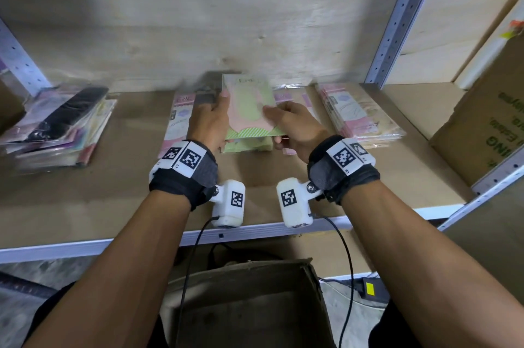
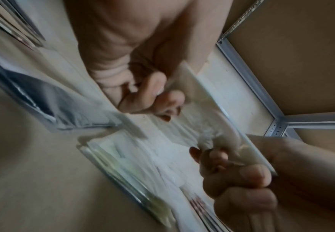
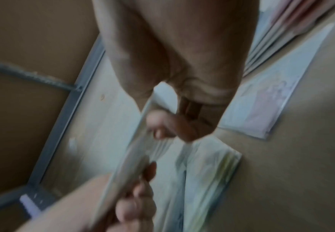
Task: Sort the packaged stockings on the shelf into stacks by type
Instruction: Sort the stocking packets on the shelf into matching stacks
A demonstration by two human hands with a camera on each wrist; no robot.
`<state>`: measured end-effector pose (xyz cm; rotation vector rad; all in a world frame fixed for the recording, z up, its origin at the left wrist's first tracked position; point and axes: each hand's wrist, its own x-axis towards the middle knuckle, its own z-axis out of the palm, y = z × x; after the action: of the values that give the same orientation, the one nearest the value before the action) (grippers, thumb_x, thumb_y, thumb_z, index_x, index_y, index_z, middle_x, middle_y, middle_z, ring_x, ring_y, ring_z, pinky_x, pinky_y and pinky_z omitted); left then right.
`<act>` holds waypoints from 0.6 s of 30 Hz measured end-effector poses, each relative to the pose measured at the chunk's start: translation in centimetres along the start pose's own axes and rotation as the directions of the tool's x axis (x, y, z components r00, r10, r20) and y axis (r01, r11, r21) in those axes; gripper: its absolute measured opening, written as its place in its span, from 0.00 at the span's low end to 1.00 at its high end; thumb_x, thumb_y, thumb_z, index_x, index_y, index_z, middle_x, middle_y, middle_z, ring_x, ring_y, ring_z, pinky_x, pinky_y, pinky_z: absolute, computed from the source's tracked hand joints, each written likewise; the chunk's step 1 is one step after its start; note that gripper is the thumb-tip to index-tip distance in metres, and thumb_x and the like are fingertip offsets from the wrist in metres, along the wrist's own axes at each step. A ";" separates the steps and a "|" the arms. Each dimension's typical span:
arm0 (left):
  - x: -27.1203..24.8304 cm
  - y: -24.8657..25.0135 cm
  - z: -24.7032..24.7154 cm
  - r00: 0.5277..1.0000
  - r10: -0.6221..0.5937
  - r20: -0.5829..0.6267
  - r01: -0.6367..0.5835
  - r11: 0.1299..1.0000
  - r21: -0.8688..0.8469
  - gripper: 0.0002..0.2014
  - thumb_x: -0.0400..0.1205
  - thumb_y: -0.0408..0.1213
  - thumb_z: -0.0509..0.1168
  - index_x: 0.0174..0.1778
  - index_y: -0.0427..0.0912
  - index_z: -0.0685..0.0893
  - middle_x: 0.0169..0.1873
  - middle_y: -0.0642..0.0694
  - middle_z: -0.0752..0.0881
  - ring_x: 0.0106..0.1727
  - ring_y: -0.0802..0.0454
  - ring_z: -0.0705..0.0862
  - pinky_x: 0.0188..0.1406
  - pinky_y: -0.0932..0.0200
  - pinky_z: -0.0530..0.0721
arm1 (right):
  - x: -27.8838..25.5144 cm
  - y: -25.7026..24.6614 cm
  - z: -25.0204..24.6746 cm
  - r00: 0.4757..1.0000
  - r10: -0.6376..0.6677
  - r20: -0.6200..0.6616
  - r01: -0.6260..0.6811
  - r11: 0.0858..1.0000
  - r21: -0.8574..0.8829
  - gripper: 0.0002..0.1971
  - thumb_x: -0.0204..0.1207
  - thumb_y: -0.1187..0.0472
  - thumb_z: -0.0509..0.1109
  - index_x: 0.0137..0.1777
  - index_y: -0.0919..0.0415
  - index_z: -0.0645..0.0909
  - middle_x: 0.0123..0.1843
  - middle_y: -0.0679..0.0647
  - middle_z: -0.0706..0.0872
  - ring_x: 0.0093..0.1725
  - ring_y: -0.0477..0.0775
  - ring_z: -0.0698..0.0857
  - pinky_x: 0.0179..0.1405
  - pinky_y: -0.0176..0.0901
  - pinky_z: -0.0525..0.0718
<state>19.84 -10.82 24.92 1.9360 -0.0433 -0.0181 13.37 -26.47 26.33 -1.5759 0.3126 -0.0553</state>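
I hold one green-and-pink stocking package with both hands, just above the shelf's middle. My left hand grips its left edge, thumb on top. My right hand pinches its right edge. Under it lies a short stack of green packages. In the left wrist view my left hand curls on the held package, with the right hand at the other edge and the green stack below. The right wrist view is blurred: the right hand holds the package edge-on.
A mixed pile with a black package sits at the shelf's left. A pink package lies left of the green stack, and a pink stack at the right. A metal upright and a cardboard box bound the right side.
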 end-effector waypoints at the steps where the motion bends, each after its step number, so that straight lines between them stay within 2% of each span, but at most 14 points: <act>1: 0.1 0.0 -0.3 0.999 -0.026 0.037 0.026 1.000 0.010 0.26 0.82 0.65 0.55 0.45 0.44 0.83 0.34 0.46 0.86 0.21 0.54 0.82 0.18 0.66 0.73 | -0.1 -0.2 -0.2 0.998 0.033 0.049 -0.034 0.999 0.020 0.07 0.83 0.60 0.68 0.46 0.60 0.74 0.32 0.54 0.79 0.17 0.49 0.73 0.13 0.31 0.69; 2: 0.2 0.0 -0.6 0.997 -0.040 0.064 0.039 0.999 0.025 0.27 0.82 0.64 0.58 0.46 0.42 0.84 0.30 0.45 0.85 0.15 0.55 0.79 0.15 0.67 0.71 | -0.2 -0.5 -0.4 0.995 0.056 0.087 -0.058 0.998 0.016 0.04 0.81 0.62 0.69 0.48 0.61 0.76 0.33 0.53 0.81 0.18 0.49 0.75 0.15 0.33 0.70; 3: 0.4 -0.1 -0.8 0.995 -0.055 0.087 0.051 0.998 0.041 0.27 0.79 0.64 0.62 0.46 0.40 0.85 0.27 0.44 0.85 0.14 0.54 0.77 0.17 0.65 0.73 | -0.2 -0.6 -0.5 0.992 0.065 0.105 -0.065 0.998 -0.001 0.04 0.80 0.64 0.70 0.52 0.62 0.78 0.36 0.53 0.82 0.20 0.49 0.77 0.17 0.35 0.72; 5: 0.5 0.0 -1.5 0.984 -0.102 0.146 0.097 0.994 0.040 0.27 0.69 0.65 0.70 0.44 0.42 0.88 0.31 0.40 0.87 0.24 0.50 0.78 0.31 0.56 0.79 | 0.2 -0.7 -0.7 0.995 0.054 0.083 -0.051 0.998 -0.033 0.11 0.79 0.67 0.71 0.60 0.67 0.79 0.44 0.56 0.85 0.23 0.49 0.80 0.23 0.39 0.78; 6: 0.6 0.1 -1.8 0.977 -0.121 0.175 0.118 0.993 0.031 0.26 0.64 0.64 0.74 0.44 0.45 0.90 0.35 0.40 0.89 0.29 0.50 0.79 0.37 0.52 0.79 | 0.4 -0.7 -0.8 0.997 0.051 0.055 -0.047 0.997 -0.057 0.11 0.79 0.68 0.73 0.60 0.68 0.79 0.46 0.58 0.86 0.24 0.50 0.81 0.24 0.39 0.79; 8: 0.6 0.1 -2.3 0.965 -0.128 0.231 0.119 0.991 0.054 0.24 0.57 0.59 0.79 0.44 0.49 0.91 0.37 0.44 0.90 0.32 0.51 0.79 0.42 0.50 0.80 | 0.8 -0.6 -0.7 0.998 0.060 -0.002 -0.060 0.989 -0.133 0.10 0.77 0.68 0.75 0.54 0.67 0.79 0.46 0.61 0.87 0.25 0.50 0.82 0.23 0.39 0.80; 10: 0.8 0.0 -2.5 0.953 -0.126 0.274 0.096 0.988 0.120 0.24 0.60 0.48 0.84 0.51 0.45 0.91 0.38 0.45 0.91 0.31 0.53 0.81 0.46 0.51 0.83 | 1.5 -0.5 -0.5 0.996 0.072 -0.048 -0.080 0.973 -0.217 0.10 0.75 0.67 0.77 0.50 0.66 0.78 0.42 0.62 0.86 0.26 0.52 0.83 0.24 0.39 0.79; 11: 0.9 -0.1 -2.5 0.953 -0.129 0.276 0.089 0.984 0.153 0.27 0.64 0.43 0.84 0.58 0.40 0.89 0.38 0.45 0.90 0.30 0.53 0.82 0.49 0.52 0.84 | 1.7 -0.5 -0.3 0.995 0.073 -0.062 -0.087 0.964 -0.252 0.10 0.75 0.67 0.78 0.48 0.65 0.78 0.41 0.61 0.85 0.27 0.53 0.83 0.26 0.40 0.81; 13: 1.1 -0.4 -2.3 0.963 -0.115 0.244 0.063 0.975 0.213 0.30 0.69 0.38 0.83 0.66 0.37 0.84 0.38 0.46 0.89 0.30 0.55 0.84 0.47 0.56 0.86 | 2.3 -0.6 0.1 0.994 0.084 -0.076 -0.105 0.936 -0.337 0.11 0.73 0.66 0.79 0.48 0.66 0.79 0.44 0.63 0.86 0.33 0.59 0.87 0.37 0.48 0.88; 15: 1.3 -0.2 -2.2 0.971 -0.105 0.214 0.046 0.963 0.265 0.27 0.69 0.37 0.83 0.63 0.36 0.86 0.41 0.46 0.90 0.38 0.52 0.89 0.47 0.57 0.88 | 2.6 -0.8 0.4 0.993 0.096 -0.069 -0.116 0.900 -0.420 0.12 0.70 0.66 0.81 0.50 0.70 0.83 0.49 0.66 0.88 0.44 0.66 0.91 0.50 0.58 0.91; 16: 1.5 -0.1 -2.2 0.972 -0.111 0.206 0.050 0.958 0.281 0.25 0.69 0.37 0.83 0.61 0.35 0.87 0.46 0.43 0.91 0.46 0.48 0.90 0.53 0.53 0.89 | 2.6 -0.9 0.6 0.993 0.097 -0.071 -0.118 0.890 -0.441 0.13 0.68 0.67 0.82 0.50 0.70 0.84 0.50 0.66 0.88 0.48 0.67 0.92 0.51 0.61 0.91; 18: 1.6 0.2 -2.1 0.970 -0.143 0.197 0.082 0.953 0.290 0.25 0.69 0.34 0.83 0.62 0.33 0.87 0.55 0.37 0.90 0.58 0.41 0.89 0.65 0.47 0.86 | 2.7 -0.9 0.8 0.992 0.093 -0.084 -0.122 0.872 -0.474 0.16 0.67 0.68 0.83 0.52 0.70 0.84 0.48 0.62 0.86 0.46 0.66 0.92 0.49 0.61 0.91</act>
<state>21.46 -9.01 25.84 2.2114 -0.0832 -0.3153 16.33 -26.34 26.80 -2.0496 0.4875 0.0690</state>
